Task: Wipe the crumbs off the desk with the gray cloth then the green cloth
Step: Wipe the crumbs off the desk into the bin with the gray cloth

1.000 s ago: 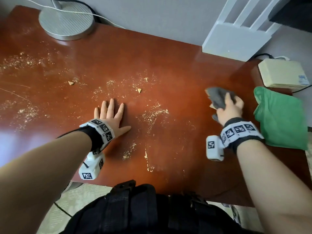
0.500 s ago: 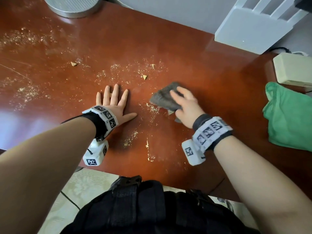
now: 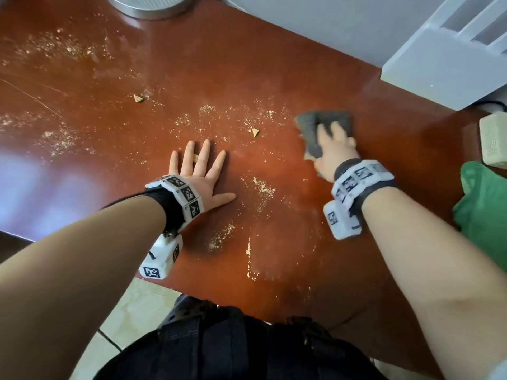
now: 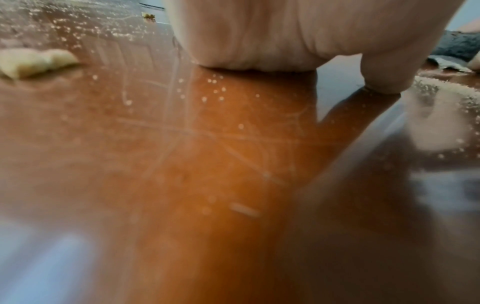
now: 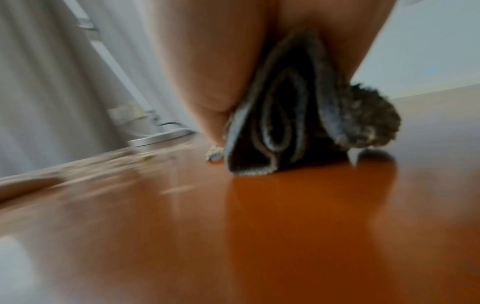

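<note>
A folded gray cloth (image 3: 310, 124) lies on the red-brown desk (image 3: 274, 64), right of the middle. My right hand (image 3: 333, 152) presses down on it; in the right wrist view the gray cloth (image 5: 280, 123) is bunched between the thumb and the palm of that hand (image 5: 207, 61). My left hand (image 3: 197, 171) rests flat on the desk with its fingers spread and holds nothing. Pale crumbs (image 3: 263, 187) are scattered between the hands and toward the far left, with a bigger piece (image 3: 255, 132) near the cloth. The green cloth (image 3: 485, 207) lies crumpled at the desk's right edge.
A round metal lamp base (image 3: 148, 5) stands at the far edge. A white device (image 3: 444, 64) leans at the back right, with a beige box (image 3: 493, 138) in front of it. The desk's front edge runs just behind my wrists, above tiled floor.
My right hand swept the gray cloth left from beside the green cloth to near my left hand, then back to the right and farther away. The left hand stayed flat.
</note>
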